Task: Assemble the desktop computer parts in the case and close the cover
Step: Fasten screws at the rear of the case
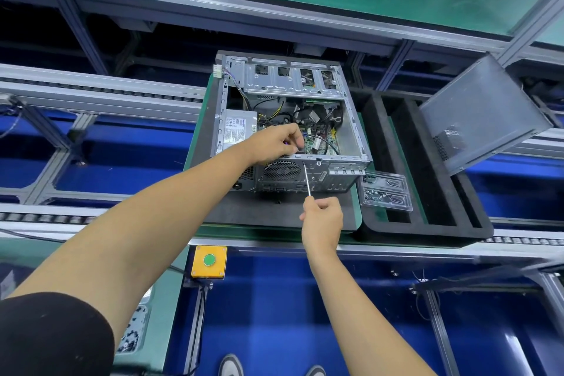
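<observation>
Conveyor pallet [268, 217]: screwdriver [307, 181] between right fingers [320, 203], case [308, 174] beyond.

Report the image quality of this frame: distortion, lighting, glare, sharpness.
Head view: wide-angle distortion bows the grey aluminium conveyor rails near the edges; lighting is even and bright, with soft glare on the blue panels below; the open grey metal computer case is fairly sharp, while the left hand inside it looks slightly blurred.

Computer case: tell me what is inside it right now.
Inside the computer case lie a silver power supply, the green motherboard, black cables and a drive cage. The left hand reaches in, its fingers curled; whatever lies beneath is hidden.
</observation>
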`<state>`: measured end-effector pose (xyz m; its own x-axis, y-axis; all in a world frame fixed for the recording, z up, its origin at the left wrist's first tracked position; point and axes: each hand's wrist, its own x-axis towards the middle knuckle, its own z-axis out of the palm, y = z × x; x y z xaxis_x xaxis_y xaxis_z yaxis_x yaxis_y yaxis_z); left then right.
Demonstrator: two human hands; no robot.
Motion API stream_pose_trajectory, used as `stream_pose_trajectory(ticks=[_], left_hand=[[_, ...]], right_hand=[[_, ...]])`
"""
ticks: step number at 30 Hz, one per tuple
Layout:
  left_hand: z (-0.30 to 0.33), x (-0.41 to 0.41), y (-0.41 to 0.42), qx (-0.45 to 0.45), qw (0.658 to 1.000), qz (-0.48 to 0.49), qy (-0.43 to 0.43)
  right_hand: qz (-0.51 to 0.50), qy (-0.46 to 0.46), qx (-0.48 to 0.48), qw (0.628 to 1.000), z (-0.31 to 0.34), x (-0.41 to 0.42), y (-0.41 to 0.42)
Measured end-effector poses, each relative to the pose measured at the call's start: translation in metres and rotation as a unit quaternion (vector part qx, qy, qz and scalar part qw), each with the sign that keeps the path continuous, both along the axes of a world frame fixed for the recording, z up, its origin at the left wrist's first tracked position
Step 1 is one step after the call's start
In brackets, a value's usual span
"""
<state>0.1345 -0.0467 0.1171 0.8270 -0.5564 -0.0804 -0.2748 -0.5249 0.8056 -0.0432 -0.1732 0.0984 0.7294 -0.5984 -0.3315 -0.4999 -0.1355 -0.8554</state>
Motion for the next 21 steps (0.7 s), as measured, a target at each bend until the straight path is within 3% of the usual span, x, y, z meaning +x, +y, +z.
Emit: stream_pose_trajectory(ticks=[21], left_hand=[[-0.0024,0.0022,-0.002,-0.012,0.999,0.004,0.038]], right_hand=[[0.043,-0.003,0.011,0.999,-0.0001,-0.0014,-0.0002]])
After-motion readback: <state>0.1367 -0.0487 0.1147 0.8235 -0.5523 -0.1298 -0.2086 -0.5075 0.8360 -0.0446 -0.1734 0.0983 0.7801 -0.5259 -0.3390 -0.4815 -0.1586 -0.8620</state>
